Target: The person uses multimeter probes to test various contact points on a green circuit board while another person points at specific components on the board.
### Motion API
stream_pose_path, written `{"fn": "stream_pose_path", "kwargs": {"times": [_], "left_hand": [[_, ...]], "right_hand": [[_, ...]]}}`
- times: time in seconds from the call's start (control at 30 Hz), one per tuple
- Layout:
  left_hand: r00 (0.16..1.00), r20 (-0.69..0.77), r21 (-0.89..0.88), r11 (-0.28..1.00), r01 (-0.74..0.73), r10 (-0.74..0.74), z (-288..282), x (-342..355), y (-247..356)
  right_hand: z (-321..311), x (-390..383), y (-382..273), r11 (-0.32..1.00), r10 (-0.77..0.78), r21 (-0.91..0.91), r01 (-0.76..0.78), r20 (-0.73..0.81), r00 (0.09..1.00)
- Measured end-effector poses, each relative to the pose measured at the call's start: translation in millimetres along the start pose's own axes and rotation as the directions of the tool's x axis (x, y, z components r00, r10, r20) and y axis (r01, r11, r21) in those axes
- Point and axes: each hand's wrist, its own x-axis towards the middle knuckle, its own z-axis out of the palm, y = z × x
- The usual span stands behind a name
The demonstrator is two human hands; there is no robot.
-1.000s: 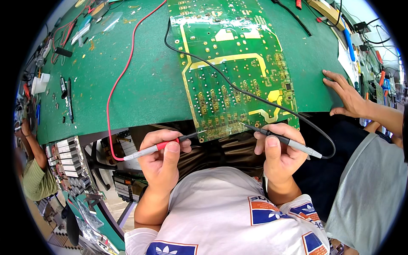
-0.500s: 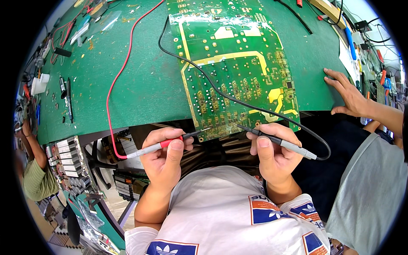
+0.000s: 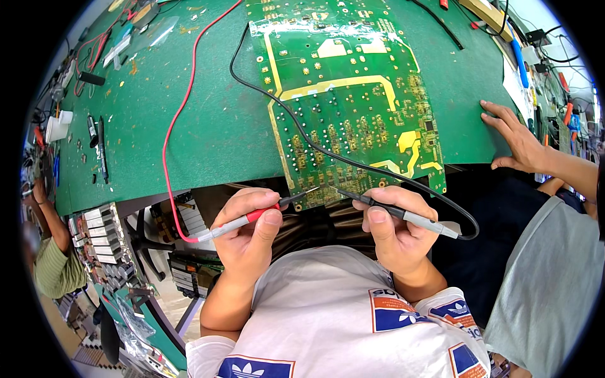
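Observation:
A large green circuit board [image 3: 353,69] lies on the bench, its near end jutting past the front edge toward me. My left hand [image 3: 246,230] pinches a red test probe [image 3: 255,215] with a grey rear part and black tip; its metal point is at the board's near edge. In my right hand [image 3: 403,230] is a black test probe [image 3: 403,213], also grey at the back, its needle aimed left at the same area. The two tips sit close together. Whether either one touches the board I cannot tell. The black lead crosses over the board.
Green bench mat [image 3: 214,120] spreads around the board. A co-worker's hand [image 3: 517,142] rests on it at the right. Black pens [image 3: 101,148] and a white container [image 3: 58,126] lie at the left. Tools and cables line the right edge. Another person [image 3: 57,264] is at far left.
Both probe tips have moved nearer each other over the board's near edge. My left hand shifted slightly right, my right hand slightly left. The black lead swung with it.

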Motion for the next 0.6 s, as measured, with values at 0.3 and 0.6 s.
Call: {"fn": "stream_pose_path", "kwargs": {"times": [0.3,0.6], "left_hand": [[1.000,-0.001,0.047,0.999,-0.010,0.010,1.6,-0.6,1.8],[0.999,0.012,0.124,0.991,-0.047,0.046,-1.7,-2.1,-1.2]], "right_hand": [[-0.9,-0.9,-0.5,1.000,0.025,-0.010,-0.025,-0.001,1.000],[-7.1,-3.4,-3.5,0.995,0.063,0.076,-0.060,-0.037,0.997]]}}
